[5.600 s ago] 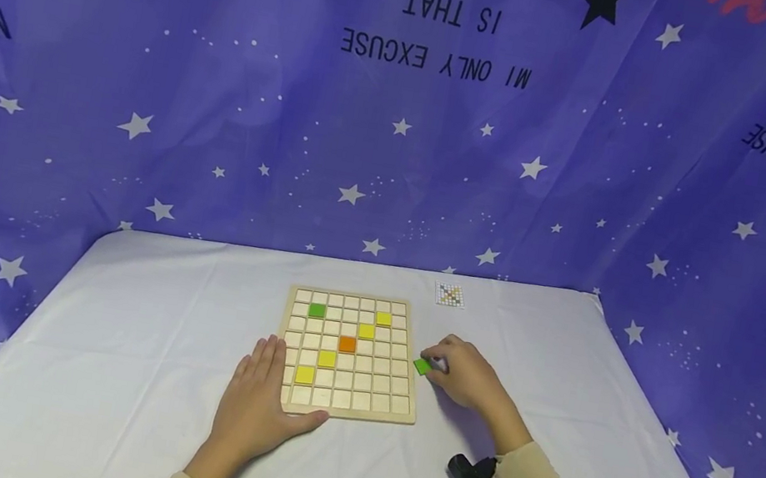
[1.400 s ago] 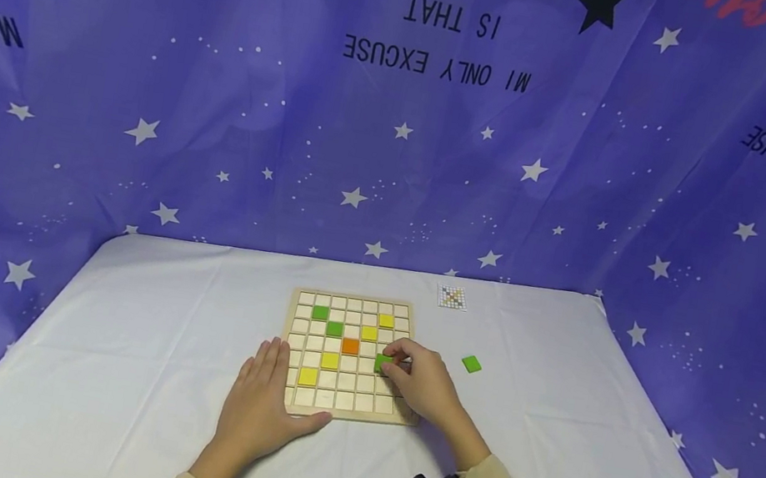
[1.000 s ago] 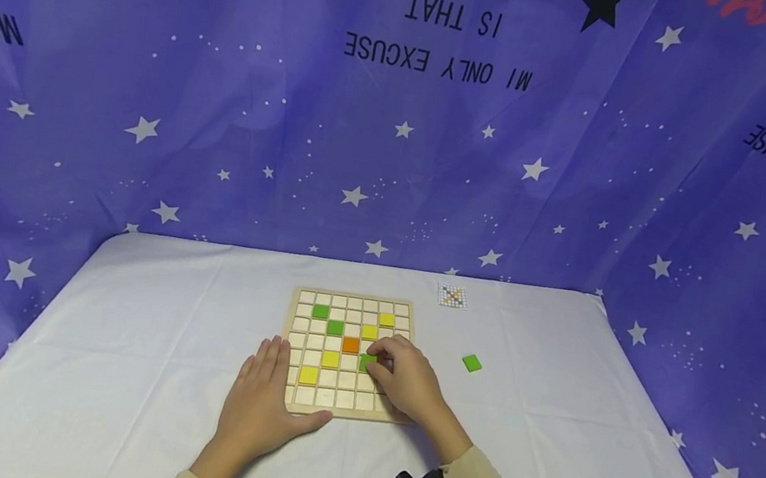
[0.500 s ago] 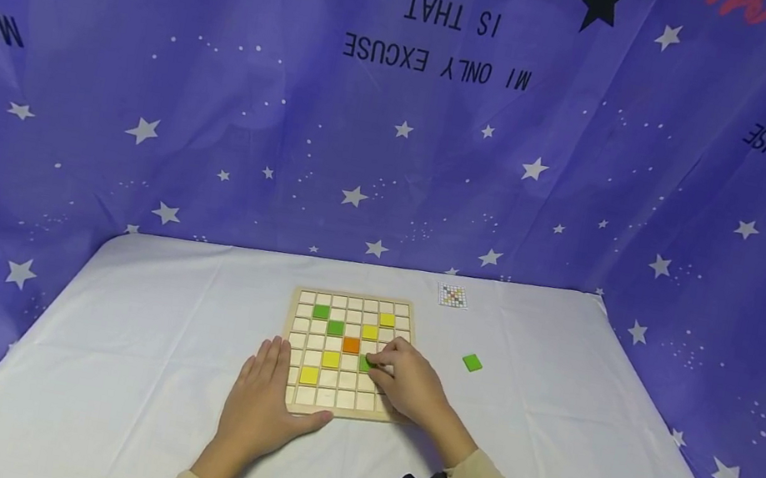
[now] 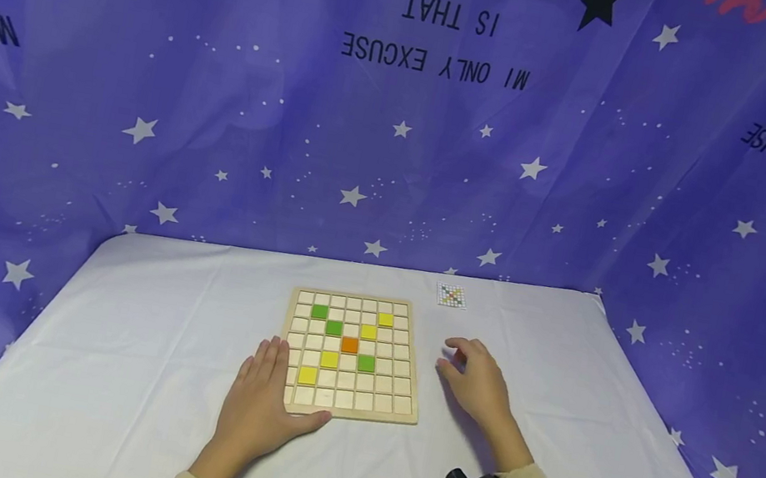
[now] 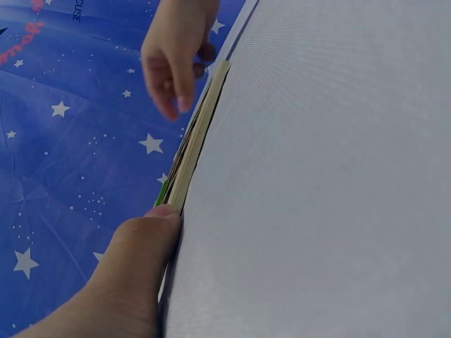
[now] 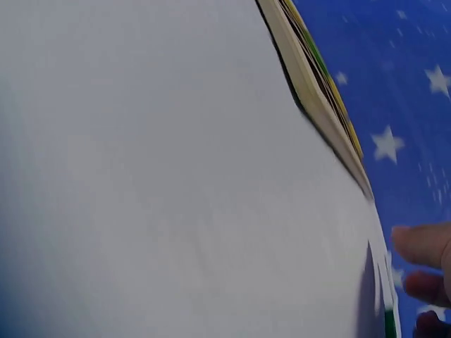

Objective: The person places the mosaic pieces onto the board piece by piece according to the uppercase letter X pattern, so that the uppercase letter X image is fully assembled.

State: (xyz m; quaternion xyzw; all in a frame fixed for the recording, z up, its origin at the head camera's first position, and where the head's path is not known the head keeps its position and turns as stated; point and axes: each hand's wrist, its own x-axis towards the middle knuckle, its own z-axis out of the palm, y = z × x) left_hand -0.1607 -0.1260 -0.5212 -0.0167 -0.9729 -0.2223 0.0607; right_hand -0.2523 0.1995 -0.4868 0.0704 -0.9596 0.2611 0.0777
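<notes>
A wooden grid board (image 5: pixel 361 416) lies on the white table with green, yellow and orange square tiles in some of its cells. My left hand (image 5: pixel 256 404) rests on its lower left corner, fingers straight along the left side and thumb (image 6: pixel 165 211) at the front edge. A green tile (image 5: pixel 365 363) sits flat in a cell right of centre, below the orange tile (image 5: pixel 350 344). My right hand (image 5: pixel 480 384) hovers right of the board, thumb and forefinger apart with nothing between them. Under it, a loose green tile (image 7: pixel 390 322) shows as a sliver; the head view hides it.
A small card (image 5: pixel 452 295) printed with a coloured grid pattern lies behind the board to the right. White cloth covers the table (image 5: pixel 104 361). A purple star-printed curtain (image 5: pixel 368 144) rises at the back and sides.
My right hand has put one green tile into the second row and another right of centre, let go, and moved right over the loose green tile. My left hand stays on the board.
</notes>
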